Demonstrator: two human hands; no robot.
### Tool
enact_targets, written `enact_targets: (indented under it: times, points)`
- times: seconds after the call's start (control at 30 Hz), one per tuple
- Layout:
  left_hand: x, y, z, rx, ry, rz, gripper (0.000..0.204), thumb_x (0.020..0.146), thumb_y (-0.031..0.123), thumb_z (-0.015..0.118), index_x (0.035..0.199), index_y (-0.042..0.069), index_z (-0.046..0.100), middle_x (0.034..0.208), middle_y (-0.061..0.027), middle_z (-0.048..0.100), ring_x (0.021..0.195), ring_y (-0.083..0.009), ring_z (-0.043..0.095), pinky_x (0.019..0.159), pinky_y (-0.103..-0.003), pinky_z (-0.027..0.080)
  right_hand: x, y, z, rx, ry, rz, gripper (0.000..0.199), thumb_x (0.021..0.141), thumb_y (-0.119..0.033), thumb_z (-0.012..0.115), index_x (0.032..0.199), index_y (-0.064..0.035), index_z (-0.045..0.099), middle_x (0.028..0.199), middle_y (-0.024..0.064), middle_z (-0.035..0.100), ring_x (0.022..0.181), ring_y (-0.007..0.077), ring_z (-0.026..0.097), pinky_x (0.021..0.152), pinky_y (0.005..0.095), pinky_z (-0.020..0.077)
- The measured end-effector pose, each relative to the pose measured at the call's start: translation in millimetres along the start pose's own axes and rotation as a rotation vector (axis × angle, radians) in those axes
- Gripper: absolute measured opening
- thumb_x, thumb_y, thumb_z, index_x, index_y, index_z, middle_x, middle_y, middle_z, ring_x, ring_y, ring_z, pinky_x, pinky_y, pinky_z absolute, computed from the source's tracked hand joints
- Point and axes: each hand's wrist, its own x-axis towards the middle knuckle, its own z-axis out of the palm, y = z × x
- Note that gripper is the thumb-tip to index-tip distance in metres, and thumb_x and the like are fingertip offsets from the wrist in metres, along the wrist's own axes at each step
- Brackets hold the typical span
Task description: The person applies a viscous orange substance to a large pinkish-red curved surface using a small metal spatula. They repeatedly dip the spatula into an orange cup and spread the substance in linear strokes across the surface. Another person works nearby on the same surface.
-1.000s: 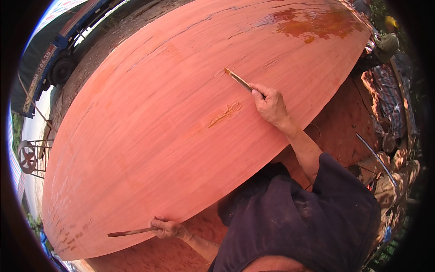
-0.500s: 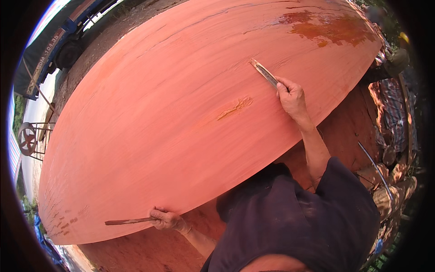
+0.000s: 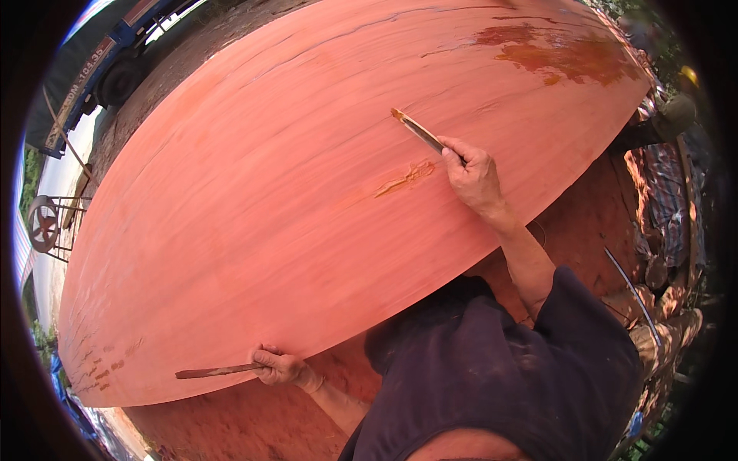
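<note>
A large reddish wood slab (image 3: 254,230) with a curved outline stretches out before me. Over its middle, my right hand (image 3: 474,180) grips a narrow, pale-edged strip tool (image 3: 419,129) that carries orange-brown paste on its far tip. Whether that tip touches the wood I cannot tell. A small ridged smear of brown paste (image 3: 406,178) lies on the slab just left of this hand. At the slab's near edge, low on the left, my left hand (image 3: 278,366) is closed round the end of a thin, flat, dark brown stick (image 3: 219,372), which points left.
A wet-looking dark orange stain (image 3: 569,58) spreads over the slab's far right. Small brown spots (image 3: 102,374) mark its left end. Beyond stand a blue truck (image 3: 115,58) and a spoked wheel on a frame (image 3: 44,223). Logs (image 3: 669,334) and a thin rod (image 3: 633,296) lie at right.
My right hand has moved left and slightly down with the strip tool, whose tip now shows a dab of paste. My left hand and its stick have barely moved.
</note>
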Motion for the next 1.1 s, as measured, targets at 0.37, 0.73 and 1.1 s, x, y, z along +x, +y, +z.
enact_targets:
  times: [0.37, 0.73, 1.1]
  points:
    - [1.6, -1.1, -2.7, 0.041, -0.004, -0.005, 0.035, 0.11, 0.025, 0.048, 0.089, -0.002, 0.057, 0.07, 0.0013, 0.042, 0.061, -0.008, 0.038, 0.053, -0.021, 0.032, -20.1, -18.6, 21.0, -0.479, -0.029, -0.302, 0.028, 0.093, -0.012, 0.065, 0.118, -0.0045, 0.072, 0.082, 0.0148, 0.068, 0.067, 0.0293, 0.064, 0.061, 0.0404, 0.052]
    - [2.8, -4.3, -3.1, 0.045, -0.005, 0.019, 0.038, 0.11, 0.028, 0.049, 0.089, -0.002, 0.058, 0.07, 0.0009, 0.043, 0.061, -0.0083, 0.039, 0.053, -0.021, 0.033, -16.0, -23.8, 8.6, -0.292, 0.026, -0.315, 0.023, 0.096, -0.012, 0.064, 0.113, -0.0007, 0.073, 0.076, 0.0141, 0.067, 0.069, 0.0259, 0.065, 0.062, 0.0365, 0.0505]
    - [1.5, -3.7, -3.0, 0.048, 0.016, 0.031, 0.037, 0.11, 0.027, 0.05, 0.09, -0.003, 0.058, 0.069, 0.0007, 0.044, 0.06, -0.0086, 0.039, 0.053, -0.022, 0.034, 13.3, 1.7, 2.7, -0.147, 0.062, -0.249, 0.024, 0.098, -0.011, 0.062, 0.115, 0.0023, 0.072, 0.087, 0.0159, 0.074, 0.073, 0.0227, 0.071, 0.064, 0.0355, 0.0538]
